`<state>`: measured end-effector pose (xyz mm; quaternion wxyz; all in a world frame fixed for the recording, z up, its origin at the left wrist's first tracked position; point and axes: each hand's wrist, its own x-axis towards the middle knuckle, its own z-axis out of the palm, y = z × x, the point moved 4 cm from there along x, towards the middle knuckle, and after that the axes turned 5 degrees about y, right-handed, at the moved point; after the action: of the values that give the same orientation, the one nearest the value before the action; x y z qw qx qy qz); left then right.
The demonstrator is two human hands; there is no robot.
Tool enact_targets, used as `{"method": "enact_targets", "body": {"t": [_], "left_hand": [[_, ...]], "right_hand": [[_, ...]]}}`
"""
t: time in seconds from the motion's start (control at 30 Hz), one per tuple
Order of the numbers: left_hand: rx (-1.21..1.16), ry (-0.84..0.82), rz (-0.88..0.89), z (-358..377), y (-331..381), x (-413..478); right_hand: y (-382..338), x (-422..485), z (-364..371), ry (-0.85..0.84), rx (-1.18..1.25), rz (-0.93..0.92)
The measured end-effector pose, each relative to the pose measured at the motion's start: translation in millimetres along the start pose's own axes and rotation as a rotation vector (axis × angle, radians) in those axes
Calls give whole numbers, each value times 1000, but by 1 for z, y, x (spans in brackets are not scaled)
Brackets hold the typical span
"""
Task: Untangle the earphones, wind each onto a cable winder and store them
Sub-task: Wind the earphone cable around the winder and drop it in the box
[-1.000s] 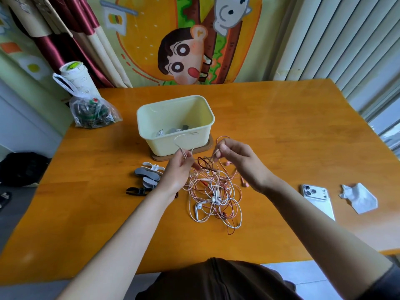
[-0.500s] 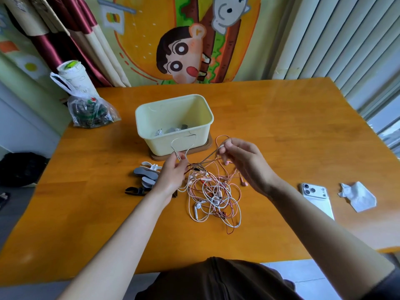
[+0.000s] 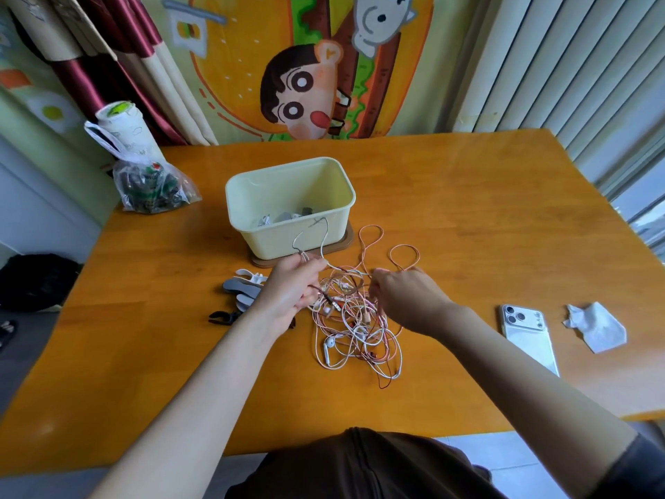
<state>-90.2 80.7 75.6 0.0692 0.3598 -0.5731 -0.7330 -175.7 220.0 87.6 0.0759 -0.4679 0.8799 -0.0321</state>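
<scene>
Mid-table, the left hand [image 3: 292, 293] pinches a white loop of the tangled earphones [image 3: 354, 318]; the right hand [image 3: 405, 298] pinches pink strands.

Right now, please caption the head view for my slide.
Left hand and right hand pinch cords of tangled earphones on a wooden table, near a yellow box.

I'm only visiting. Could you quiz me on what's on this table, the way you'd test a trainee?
1. True or false: the phone lies to the right of the earphone tangle.
2. Fill in: the cream tub stands on a ___ base.
3. What does the left hand pinch? A phone, B earphone tangle, C tub.
Key: 1 true; 2 brown; 3 B.
</scene>
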Motion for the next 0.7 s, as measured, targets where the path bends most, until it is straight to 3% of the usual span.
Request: {"method": "enact_targets", "body": {"t": [0.1,0.2,0.33,0.5,0.6,0.7], "left_hand": [[104,47,13,-14,-2,3],[145,127,2,-28,-8,10],[230,274,-27,-47,-26,25],[297,341,-104,-55,-50,30],[300,366,-129,-57,-57,29],[334,367,-125,-57,-58,27]], "right_hand": [[16,0,2,56,45,64],[24,-4,9,17,100,-16],[17,-11,3,57,466,-41],[15,-10,-3,90,547,-68],[19,-9,-7,59,976,85],[22,-6,-14,177,1451,162]]}}
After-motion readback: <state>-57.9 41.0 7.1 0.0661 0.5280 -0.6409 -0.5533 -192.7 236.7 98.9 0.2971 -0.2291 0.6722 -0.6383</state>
